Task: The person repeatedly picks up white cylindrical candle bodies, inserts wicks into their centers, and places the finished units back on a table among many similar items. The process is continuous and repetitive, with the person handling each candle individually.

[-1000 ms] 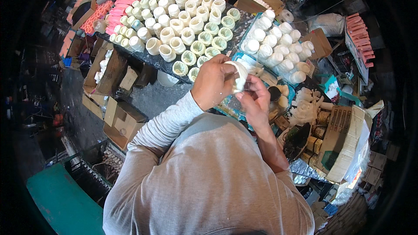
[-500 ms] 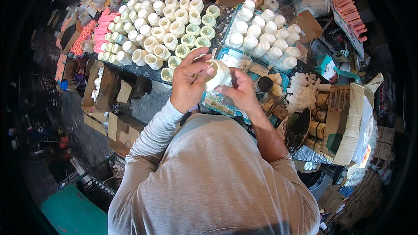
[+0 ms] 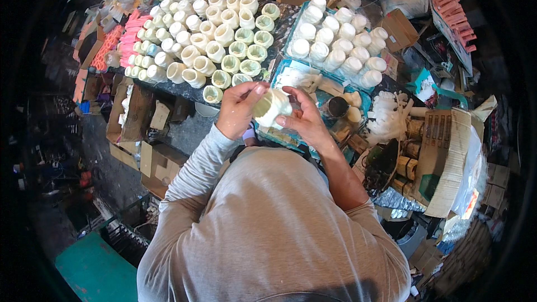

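Between my hands is a cream-coloured hollow jar-shaped piece [image 3: 271, 110], tilted so its wide mouth points toward the left. My left hand [image 3: 237, 111] grips its rim with thumb and fingers. My right hand [image 3: 309, 121] has its thumb against the lower right side and its fingers curled at the upper right. Just beyond, rows of similar hollow jar-shaped pieces [image 3: 215, 51] stand on the dark table [image 3: 182, 94], some more greenish and translucent. To the right, a blue tray [image 3: 291, 50] holds several white rounded pieces [image 3: 319, 51].
A dark cup [image 3: 338, 107] stands among clutter right of my hands, near a pile of white pieces [image 3: 386, 117]. A large cardboard box [image 3: 439, 156] sits farther right. Pink pieces [image 3: 133, 33] lie at the table's left end. Open cardboard boxes [image 3: 159, 170] stand below left.
The jar-shaped piece has turned and shifted slightly left and down, showing more of its open mouth. My left fingers have come down around the rim; the right fingers have lifted and spread somewhat.
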A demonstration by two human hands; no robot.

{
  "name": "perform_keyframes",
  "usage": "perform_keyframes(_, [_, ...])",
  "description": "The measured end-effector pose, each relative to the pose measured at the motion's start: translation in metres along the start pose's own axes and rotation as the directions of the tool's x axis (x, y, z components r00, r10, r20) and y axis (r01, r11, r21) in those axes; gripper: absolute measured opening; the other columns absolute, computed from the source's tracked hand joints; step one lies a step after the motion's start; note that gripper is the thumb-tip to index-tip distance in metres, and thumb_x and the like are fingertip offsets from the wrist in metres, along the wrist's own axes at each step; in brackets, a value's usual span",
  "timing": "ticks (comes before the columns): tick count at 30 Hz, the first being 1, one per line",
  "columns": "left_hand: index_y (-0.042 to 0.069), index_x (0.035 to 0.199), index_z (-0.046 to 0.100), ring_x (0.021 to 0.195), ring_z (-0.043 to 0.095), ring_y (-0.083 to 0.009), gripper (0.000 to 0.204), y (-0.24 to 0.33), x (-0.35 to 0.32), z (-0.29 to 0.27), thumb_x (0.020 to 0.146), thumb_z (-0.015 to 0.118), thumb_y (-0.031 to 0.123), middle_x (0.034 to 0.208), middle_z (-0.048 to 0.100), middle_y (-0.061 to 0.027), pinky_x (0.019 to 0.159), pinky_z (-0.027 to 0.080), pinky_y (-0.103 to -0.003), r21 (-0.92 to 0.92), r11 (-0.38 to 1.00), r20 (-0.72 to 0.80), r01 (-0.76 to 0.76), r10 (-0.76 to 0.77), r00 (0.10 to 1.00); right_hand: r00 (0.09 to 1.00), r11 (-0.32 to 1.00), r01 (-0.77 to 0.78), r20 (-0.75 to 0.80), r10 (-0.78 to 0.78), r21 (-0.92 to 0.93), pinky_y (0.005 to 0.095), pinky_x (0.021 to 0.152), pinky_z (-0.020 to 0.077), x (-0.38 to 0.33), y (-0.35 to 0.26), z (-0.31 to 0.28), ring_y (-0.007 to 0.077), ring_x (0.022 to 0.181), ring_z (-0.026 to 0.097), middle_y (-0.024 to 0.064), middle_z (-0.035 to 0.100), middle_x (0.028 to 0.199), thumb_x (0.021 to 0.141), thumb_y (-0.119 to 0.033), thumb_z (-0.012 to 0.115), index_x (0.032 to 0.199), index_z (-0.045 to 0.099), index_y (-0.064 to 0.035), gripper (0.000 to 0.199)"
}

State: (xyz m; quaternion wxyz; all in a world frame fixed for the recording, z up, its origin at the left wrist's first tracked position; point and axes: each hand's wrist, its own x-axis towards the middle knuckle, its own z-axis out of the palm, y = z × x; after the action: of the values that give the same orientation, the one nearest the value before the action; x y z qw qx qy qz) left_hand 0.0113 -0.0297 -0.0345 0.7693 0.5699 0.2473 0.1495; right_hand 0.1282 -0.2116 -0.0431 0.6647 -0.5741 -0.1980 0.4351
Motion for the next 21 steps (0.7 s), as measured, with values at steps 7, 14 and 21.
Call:
perform_keyframes(7, [-0.002, 0.122, 0.074, 0.097, 0.074, -0.0164, 0.03, -0.032, -0.023, -0.03, 0.106, 0.068, 0.024, 0.111, 0.078, -0.0091, 0.08, 0.064, -0.034, -0.095, 0.995, -0.191, 0.03, -0.048, 0.98, 0.939, 0.814, -0.21, -0.343, 0.013, -0.542, 0.029, 0.067, 0.0485, -0.013, -0.073, -0.122, 0.0098, 0.074, 0.055, -0.0022, 0.061, 0.082, 0.112, -0.032, 0.057, 0.124, 0.072, -0.0051, 0.033])
perform_keyframes(14, [0.002, 0.12, 0.075, 0.09, 0.071, -0.009, 0.031, -0.037, -0.032, -0.025, 0.105, 0.071, 0.029, 0.109, 0.078, -0.0044, 0.07, 0.057, -0.024, -0.066, 0.997, -0.245, 0.029, -0.045, 0.969, 0.906, 0.778, -0.224, -0.419, -0.056, -0.587, 0.0305, 0.074, 0.0504, 0.024, -0.092, -0.264, 0.0114, 0.081, 0.061, 0.0022, 0.071, 0.092, 0.106, -0.033, 0.066, 0.117, 0.073, 0.0002, 0.036])
perform_keyframes(21, [-0.004, 0.12, 0.074, 0.087, 0.068, -0.0103, 0.027, -0.05, -0.019, -0.005, 0.105, 0.069, 0.018, 0.109, 0.077, -0.0087, 0.073, 0.056, -0.025, -0.053, 0.999, -0.237, -0.009, -0.003, 0.971, 0.756, 0.11, -0.442, -0.436, -0.488, -0.89, 0.0515, 0.117, 0.0408, 0.032, -0.02, -0.255, 0.045, 0.137, 0.053, 0.035, 0.053, 0.148, 0.085, -0.035, 0.085, 0.15, 0.044, 0.0117, 0.09])
